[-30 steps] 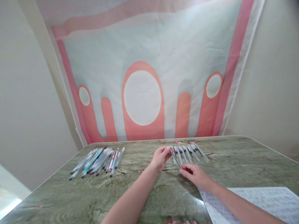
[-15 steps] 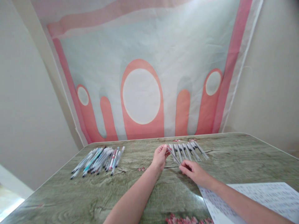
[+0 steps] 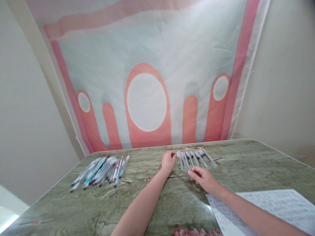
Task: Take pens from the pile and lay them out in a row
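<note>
My right hand is closed on the near end of a slim grey pen, which slants up and left over the left end of a row of pens. The row's pens are clear-barrelled with dark parts and lie roughly side by side. My left hand is beside the row's left end, its fingers pinched together near the far tip of the slanted pen. What those fingers hold, if anything, is too small to tell.
A loose pile of pens, some turquoise and pink, lies on the left of the wood-patterned table. A printed paper sheet lies at the front right, partly under my right forearm. A pink and white patterned sheet hangs behind the table.
The slanted pen's far end has come down onto the row's left end, from between my left fingers. My left hand has turned slightly; the view has shifted a little.
</note>
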A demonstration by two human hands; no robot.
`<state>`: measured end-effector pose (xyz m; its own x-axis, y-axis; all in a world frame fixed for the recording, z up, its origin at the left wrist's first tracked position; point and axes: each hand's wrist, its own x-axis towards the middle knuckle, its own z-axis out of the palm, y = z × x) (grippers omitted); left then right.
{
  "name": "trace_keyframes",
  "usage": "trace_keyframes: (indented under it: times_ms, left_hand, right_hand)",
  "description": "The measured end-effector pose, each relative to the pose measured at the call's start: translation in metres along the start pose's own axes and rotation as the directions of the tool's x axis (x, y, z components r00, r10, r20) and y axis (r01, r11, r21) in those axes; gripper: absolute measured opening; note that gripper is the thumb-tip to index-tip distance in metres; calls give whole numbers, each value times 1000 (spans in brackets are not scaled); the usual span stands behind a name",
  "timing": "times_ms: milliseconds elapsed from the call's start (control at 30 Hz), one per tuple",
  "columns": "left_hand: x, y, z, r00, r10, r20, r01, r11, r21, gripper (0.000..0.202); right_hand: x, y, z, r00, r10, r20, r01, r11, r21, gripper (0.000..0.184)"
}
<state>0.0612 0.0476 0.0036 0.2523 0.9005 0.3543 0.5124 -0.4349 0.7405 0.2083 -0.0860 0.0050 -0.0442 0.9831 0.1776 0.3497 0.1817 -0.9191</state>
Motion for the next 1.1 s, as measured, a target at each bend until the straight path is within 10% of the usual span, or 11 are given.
trace_keyframes:
  times_ms: [667, 1100]
  left_hand:
    - [5, -13, 14, 987, 147, 70, -161, 950, 269, 11]
    - [6, -12, 9, 990, 135, -51, -136, 990, -23, 16]
  right_hand:
    - [1, 3, -2, 1000, -7, -20, 7, 1000, 2, 31]
    - [2, 7, -2, 1000, -8, -14, 8, 1000, 2, 29]
